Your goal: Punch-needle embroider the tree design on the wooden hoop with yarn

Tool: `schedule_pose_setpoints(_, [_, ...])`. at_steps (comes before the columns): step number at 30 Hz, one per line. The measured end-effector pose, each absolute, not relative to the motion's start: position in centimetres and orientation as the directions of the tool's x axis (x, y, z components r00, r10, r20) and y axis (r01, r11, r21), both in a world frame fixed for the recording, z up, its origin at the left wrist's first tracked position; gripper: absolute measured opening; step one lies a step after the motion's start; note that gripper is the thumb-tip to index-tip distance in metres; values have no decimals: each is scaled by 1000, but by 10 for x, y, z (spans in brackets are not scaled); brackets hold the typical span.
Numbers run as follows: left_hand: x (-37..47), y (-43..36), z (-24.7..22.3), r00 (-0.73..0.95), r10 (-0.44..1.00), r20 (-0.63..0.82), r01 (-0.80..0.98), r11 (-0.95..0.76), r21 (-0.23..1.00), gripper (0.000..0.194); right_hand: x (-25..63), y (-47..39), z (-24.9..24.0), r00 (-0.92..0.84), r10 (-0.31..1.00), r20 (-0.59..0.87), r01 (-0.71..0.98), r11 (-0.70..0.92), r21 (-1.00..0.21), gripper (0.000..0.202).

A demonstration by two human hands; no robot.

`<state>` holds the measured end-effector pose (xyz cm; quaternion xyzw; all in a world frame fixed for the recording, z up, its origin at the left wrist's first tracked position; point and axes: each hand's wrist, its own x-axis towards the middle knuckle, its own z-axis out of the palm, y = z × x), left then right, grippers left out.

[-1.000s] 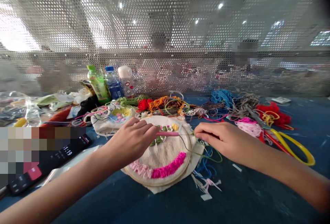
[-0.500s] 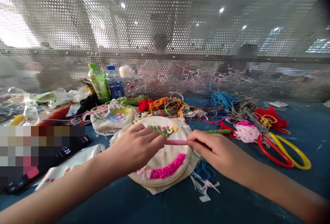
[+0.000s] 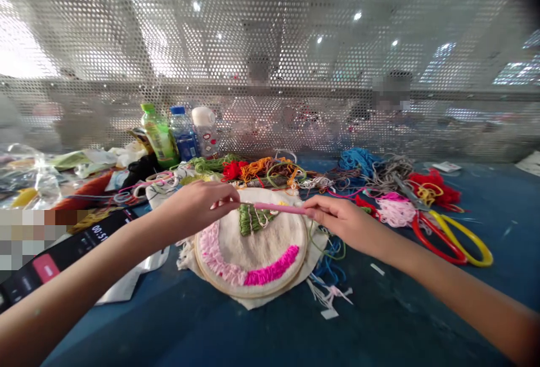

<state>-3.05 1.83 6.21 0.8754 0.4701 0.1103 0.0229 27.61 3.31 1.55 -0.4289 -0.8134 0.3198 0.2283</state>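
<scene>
Between my two hands a pink-handled punch needle [image 3: 280, 207] lies nearly level above an embroidery hoop. My right hand [image 3: 337, 218] pinches the handle's right end, with green yarn [image 3: 311, 237] hanging just below the fingers. The fingers of my left hand [image 3: 206, 201] are closed at the thin tip on the other side; whether they also pinch a strand there is hidden. Below, the hoop [image 3: 201, 265] holds cream cloth [image 3: 270, 251] and lies on the blue table. Loops of light pink yarn [image 3: 217, 260], bright pink yarn [image 3: 274, 265] and green yarn [image 3: 248, 219] cover parts of the cloth.
Red-and-yellow-handled scissors [image 3: 464, 237] lie at right beside pink yarn [image 3: 395, 210] and red yarn [image 3: 439, 187]. Blue yarn [image 3: 358, 160] and orange yarn [image 3: 261, 170] lie behind. Several bottles [image 3: 184, 136] stand before a perforated metal screen [image 3: 287, 46]. A phone [image 3: 76, 249] lies at left.
My left hand has moved up and left, baring the punch needle's thin tip and more of the hoop's loops. The punch needle is raised slightly, and the view has shifted a little.
</scene>
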Motion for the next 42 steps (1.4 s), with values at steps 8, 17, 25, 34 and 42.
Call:
schedule_pose_setpoints(8, [-41,33,52,398,909,128,682,-386,622,24,283,49,9,-538,842,-20,369,214,-904,36])
schedule_pose_setpoints(17, [-29,34,35,345,917,201,242,-293,925,20,275,40,8,-598,780,-185,210,-70,-975,45])
schedule_pose_setpoints(25, [-24,29,39,198,952,233,92,-255,963,26,281,46,6,-570,806,-161,200,-54,-978,31])
schedule_pose_setpoints(34, [-31,36,40,69,976,205,-85,-199,976,27,307,64,10,-751,572,-330,425,35,-905,21])
schedule_pose_setpoints(42, [-24,29,36,85,983,163,-50,-159,986,24,283,48,21,-724,678,-127,477,360,-802,17])
